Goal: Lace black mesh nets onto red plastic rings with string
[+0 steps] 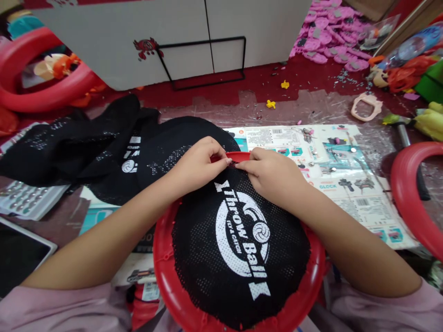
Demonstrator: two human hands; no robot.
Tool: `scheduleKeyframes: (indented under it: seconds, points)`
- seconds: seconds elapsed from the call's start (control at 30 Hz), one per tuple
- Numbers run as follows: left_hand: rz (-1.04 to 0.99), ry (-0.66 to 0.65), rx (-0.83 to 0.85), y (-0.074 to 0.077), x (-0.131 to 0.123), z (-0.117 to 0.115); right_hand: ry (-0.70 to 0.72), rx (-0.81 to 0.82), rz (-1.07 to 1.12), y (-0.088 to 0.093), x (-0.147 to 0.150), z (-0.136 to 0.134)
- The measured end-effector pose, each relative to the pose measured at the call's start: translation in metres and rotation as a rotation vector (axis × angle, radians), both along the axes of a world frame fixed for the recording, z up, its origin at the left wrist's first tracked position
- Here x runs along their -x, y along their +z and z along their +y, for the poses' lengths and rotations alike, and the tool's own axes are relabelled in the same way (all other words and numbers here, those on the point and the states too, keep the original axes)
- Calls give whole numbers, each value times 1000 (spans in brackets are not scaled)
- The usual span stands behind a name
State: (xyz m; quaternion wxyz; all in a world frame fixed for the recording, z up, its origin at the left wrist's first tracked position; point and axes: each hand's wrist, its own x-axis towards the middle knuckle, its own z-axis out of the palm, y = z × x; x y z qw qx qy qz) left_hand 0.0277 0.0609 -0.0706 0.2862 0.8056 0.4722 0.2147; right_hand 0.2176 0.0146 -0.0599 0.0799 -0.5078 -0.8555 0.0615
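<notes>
A red plastic ring (165, 258) lies tilted in front of me with a black mesh disc (200, 258) over its middle, printed "Throw Ball" in white. At the far rim, my left hand (204, 161) pinches the mesh edge between thumb and forefinger. Close beside it, my right hand (270, 173) has its fingers curled on the same edge, fingertips nearly touching the left ones. The mesh edge meets small pegs along the ring's near and left sides. More black mesh pieces (100, 143), one with a white print, are heaped to the left.
Printed cardboard (367, 207) lies under the ring. Other red rings sit at right (406, 189) and upper left (20, 99). A grey-white box (173, 23) stands behind, near pink parts (321, 37). A tablet (20, 253) and parts tray (31, 198) are at left.
</notes>
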Motion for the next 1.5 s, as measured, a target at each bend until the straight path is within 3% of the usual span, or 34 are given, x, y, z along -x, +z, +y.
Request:
scheduleKeyframes:
  seconds: [0.13,0.27,0.4,0.57,0.87,1.17,1.33,1.5]
  points:
    - [29,-26,4,-1,1,-1,11,72,26,8,-1,1]
    - [46,-142,-83,2,2,-7,-84,221,309,11,-5,6]
    - [161,-362,-128,6,3,-11,-250,301,630,3,-11,15]
    - [241,-387,-138,6,3,-11,-268,322,717,-9,-15,23]
    - [267,-371,-174,2,3,-11,-281,356,709,-12,-14,25]
    - [311,-354,-185,0,2,-11,-288,273,624,-14,-13,25]
    - [315,-308,-151,3,3,-7,-242,215,486,9,-13,16]
    - [477,-183,-147,17,8,-9,-232,271,58,37,-8,-4]
